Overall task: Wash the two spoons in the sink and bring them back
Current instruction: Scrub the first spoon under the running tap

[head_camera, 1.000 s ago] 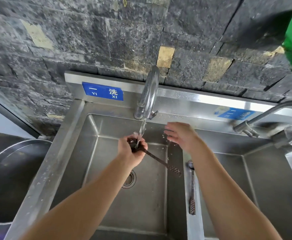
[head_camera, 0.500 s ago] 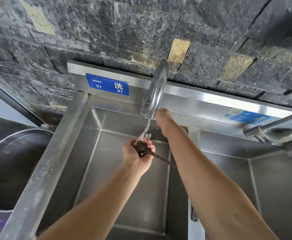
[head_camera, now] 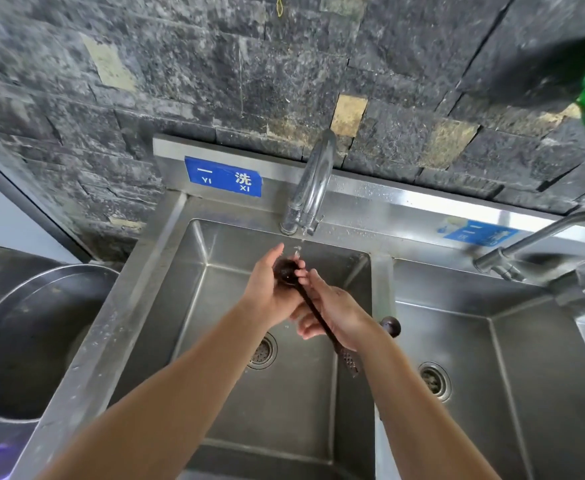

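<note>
A dark wooden spoon is held over the left basin of the stainless steel sink, its round bowl up near the spout and its handle slanting down and to the right, ending in a patterned tip. The left hand cups the spoon's bowl from the left, fingers curled under it and thumb raised. The right hand lies across the handle, its fingertips touching the rim of the bowl while the lower fingers spread loosely; the handle passes under its palm. Just above the bowl, a thin trickle of water drops from the curved chrome faucet.

The second spoon rests on the divider between the two basins, only its dark bowl showing beside the right wrist. The left basin's drain strainer sits partly behind the left forearm. A blue label reading "YI XI" is stuck to the backsplash, and a second faucet reaches over the right basin. A large round metal basin stands left of the sink.
</note>
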Tool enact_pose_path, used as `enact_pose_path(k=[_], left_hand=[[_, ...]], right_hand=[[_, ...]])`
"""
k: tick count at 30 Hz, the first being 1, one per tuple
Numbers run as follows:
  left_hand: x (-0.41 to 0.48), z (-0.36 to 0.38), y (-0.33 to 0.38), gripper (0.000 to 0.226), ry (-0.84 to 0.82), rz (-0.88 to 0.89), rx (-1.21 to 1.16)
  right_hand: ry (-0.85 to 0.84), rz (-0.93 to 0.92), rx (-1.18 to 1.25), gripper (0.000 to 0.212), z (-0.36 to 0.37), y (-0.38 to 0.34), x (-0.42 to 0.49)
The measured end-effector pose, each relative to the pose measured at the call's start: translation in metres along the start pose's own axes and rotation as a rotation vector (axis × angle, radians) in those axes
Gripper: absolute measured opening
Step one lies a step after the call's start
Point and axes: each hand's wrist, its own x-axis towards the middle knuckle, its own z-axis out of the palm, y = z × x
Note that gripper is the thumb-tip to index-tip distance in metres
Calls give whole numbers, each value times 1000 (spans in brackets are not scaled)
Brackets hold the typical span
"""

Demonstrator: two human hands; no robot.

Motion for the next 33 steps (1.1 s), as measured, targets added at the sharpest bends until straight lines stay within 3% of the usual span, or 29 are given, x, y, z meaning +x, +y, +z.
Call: enact_pose_path(k=[2, 5, 8, 10, 12, 13, 15, 17, 18, 20, 23, 24, 26, 29, 30, 33], left_hand=[[-5, 2, -1, 15, -36, 45, 64], [-7, -1, 3, 27, -54, 66, 284], [-10, -3, 8, 24, 25, 155, 1006], [-10, -2, 16, 20, 23, 232, 1525], [-7, -4, 23, 29, 64, 302, 1739], [-6, -3, 22, 36, 96, 319, 1676], [-7, 2, 4, 38, 185, 309, 1290], [-5, 7, -19, 31, 234, 309, 862], [-5, 6, -26, 27, 236, 315, 782], [-10, 4, -18, 22, 175, 312, 995], [-18, -1, 9, 49, -61, 216, 1689], [-19, -1, 15, 53, -102, 181, 1802], [-20, 6, 18, 49, -96, 167, 1669], [-18, 17, 7, 17, -9, 115, 888], [-18, 20, 4, 14, -20, 115, 782], [-26, 28, 4, 26, -106, 190, 1003]], right_hand=[[38, -102, -131, 55, 1, 9, -13], [205, -240, -392, 39, 1, 13, -26], [377, -271, -724, 39, -4, 11, -32], [410, -247, -778, 40, -8, 9, -38], [399, -221, -722, 45, -9, 6, -43], [362, -213, -611, 46, -9, 4, -44], [253, -184, -297, 48, -2, 1, -42], [181, -150, -140, 48, 6, 1, -37], [175, -113, -122, 49, 6, 3, -36], [177, -46, -203, 45, 2, 7, -37], [219, 28, -649, 16, -12, 22, -36], [232, 19, -668, 16, -12, 26, -35], [234, -67, -475, 37, -6, 29, -36], [303, -210, -181, 45, 8, 32, -33], [287, -259, -154, 44, 13, 33, -34], [219, -307, -100, 41, 19, 31, -36]])
